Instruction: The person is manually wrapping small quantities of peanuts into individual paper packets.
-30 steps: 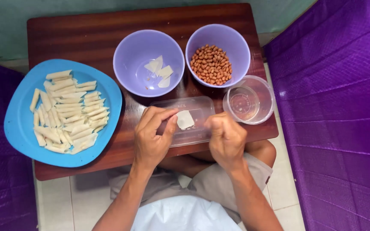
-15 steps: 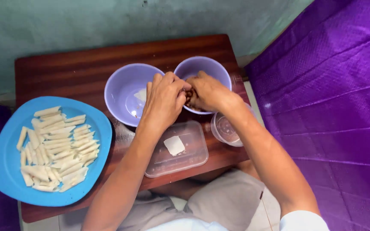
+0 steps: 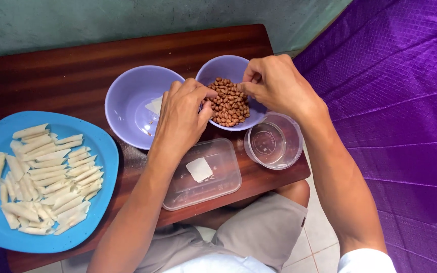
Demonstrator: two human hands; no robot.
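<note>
A lilac bowl of brown peanuts (image 3: pixel 228 103) stands at the back right of the small wooden table (image 3: pixel 67 65). My left hand (image 3: pixel 180 119) reaches across from the left, its curled fingertips touching the peanuts at the bowl's left side. My right hand (image 3: pixel 276 83) hovers over the bowl's right rim, thumb and forefinger pinched together just above the peanuts. What either hand has between its fingers is hidden. A second lilac bowl (image 3: pixel 127 108) to the left holds a few pale flat pieces and is partly covered by my left hand.
A blue plate (image 3: pixel 102 151) of several pale rolled sticks sits at the left. A clear rectangular container (image 3: pixel 223 174) with one white square piece lies at the front edge. A clear round cup (image 3: pixel 274 141) stands beside it. Purple fabric (image 3: pixel 390 101) fills the right.
My hands rose from the clear container to the peanut bowl, met over it, and have now drawn apart to its two sides. The camera view has shifted closer.
</note>
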